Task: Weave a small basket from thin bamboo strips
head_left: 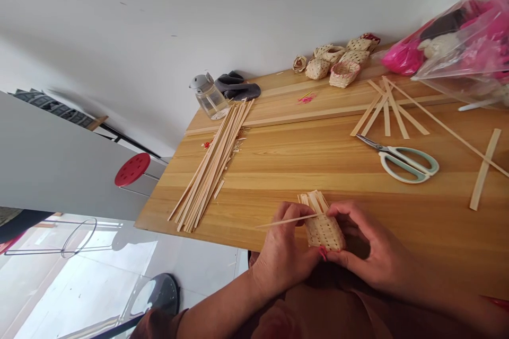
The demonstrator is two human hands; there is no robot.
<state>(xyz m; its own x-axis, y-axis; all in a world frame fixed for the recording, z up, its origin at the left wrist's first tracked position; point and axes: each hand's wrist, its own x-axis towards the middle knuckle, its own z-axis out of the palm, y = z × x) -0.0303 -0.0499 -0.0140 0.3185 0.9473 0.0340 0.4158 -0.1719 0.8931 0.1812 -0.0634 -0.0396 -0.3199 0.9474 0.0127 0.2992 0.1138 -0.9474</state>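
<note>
Between my two hands, near the table's front edge, is a small woven basket [324, 233] of pale flat strips. Loose strip ends stand up from its far side, and a bit of red tie shows at the near edge. My left hand [284, 246] grips its left side, fingers on top and thumb at the bottom. A thin strip [284, 221] runs across the basket's top and sticks out leftward over my left fingers. My right hand [363, 238] pinches the right side, fingertips at the upper corner and thumb at the lower one.
Scissors [409, 164] lie right of centre below fanned short strips [387, 111]. A bundle of long strips [217, 169] lies left, beside a water bottle [209, 96] and dark grey cloth item [237, 86]. Finished baskets [344, 73] and a plastic bag [457, 45] sit at the back.
</note>
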